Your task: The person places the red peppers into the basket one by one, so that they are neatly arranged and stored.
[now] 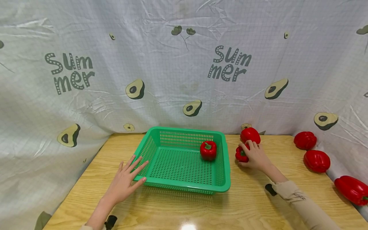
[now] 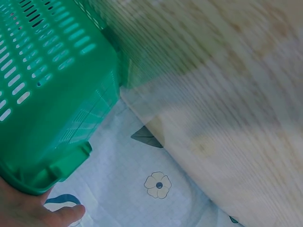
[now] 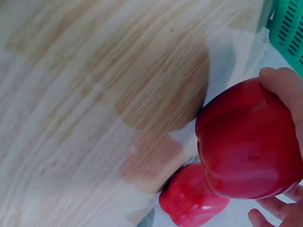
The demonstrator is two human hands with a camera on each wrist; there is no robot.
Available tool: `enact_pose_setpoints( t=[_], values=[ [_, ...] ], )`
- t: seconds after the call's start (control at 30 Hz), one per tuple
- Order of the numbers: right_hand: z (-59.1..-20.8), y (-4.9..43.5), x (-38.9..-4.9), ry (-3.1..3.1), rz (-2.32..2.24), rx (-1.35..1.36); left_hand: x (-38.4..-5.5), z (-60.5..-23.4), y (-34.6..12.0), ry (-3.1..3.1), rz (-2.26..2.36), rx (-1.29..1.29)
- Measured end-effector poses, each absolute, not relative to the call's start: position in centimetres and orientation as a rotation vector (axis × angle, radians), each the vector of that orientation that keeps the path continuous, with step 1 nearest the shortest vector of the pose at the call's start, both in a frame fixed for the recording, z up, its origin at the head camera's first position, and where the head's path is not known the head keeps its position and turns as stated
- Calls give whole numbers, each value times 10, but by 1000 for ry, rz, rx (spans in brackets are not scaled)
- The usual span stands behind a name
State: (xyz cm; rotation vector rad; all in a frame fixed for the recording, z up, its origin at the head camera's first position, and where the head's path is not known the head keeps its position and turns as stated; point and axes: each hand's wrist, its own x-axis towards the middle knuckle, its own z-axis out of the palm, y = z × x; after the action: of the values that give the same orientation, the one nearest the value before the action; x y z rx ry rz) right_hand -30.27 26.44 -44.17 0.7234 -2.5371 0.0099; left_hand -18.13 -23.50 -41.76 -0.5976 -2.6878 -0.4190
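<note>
My right hand (image 1: 256, 157) grips a red bell pepper (image 1: 241, 155) to the right of the green basket (image 1: 184, 186). In the right wrist view, the thumb lies along one side of this pepper (image 3: 246, 142) and the fingers are at the opposite side. Just behind it on the table is a second red bell pepper (image 1: 250, 134). Inside the basket, one bell pepper (image 1: 208, 150) stands near the right wall, its green stem showing. My left hand (image 1: 126, 179), fingers straight and spread, rests at the basket's front left corner.
Three more bell peppers line the table's right side: one at the back (image 1: 305, 140), one in the middle (image 1: 317, 161) and one nearer the front (image 1: 352, 190). A printed white cloth (image 1: 161, 64) hangs behind the wooden table (image 1: 201, 210) and along its sides.
</note>
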Motion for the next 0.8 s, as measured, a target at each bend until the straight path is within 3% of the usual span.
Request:
enact_pose_setpoints(
  t=[0.8],
  values=[
    [-429,253,-283,-2425,6,765,-180,-416,-230,-2636,-349,-664]
  ],
)
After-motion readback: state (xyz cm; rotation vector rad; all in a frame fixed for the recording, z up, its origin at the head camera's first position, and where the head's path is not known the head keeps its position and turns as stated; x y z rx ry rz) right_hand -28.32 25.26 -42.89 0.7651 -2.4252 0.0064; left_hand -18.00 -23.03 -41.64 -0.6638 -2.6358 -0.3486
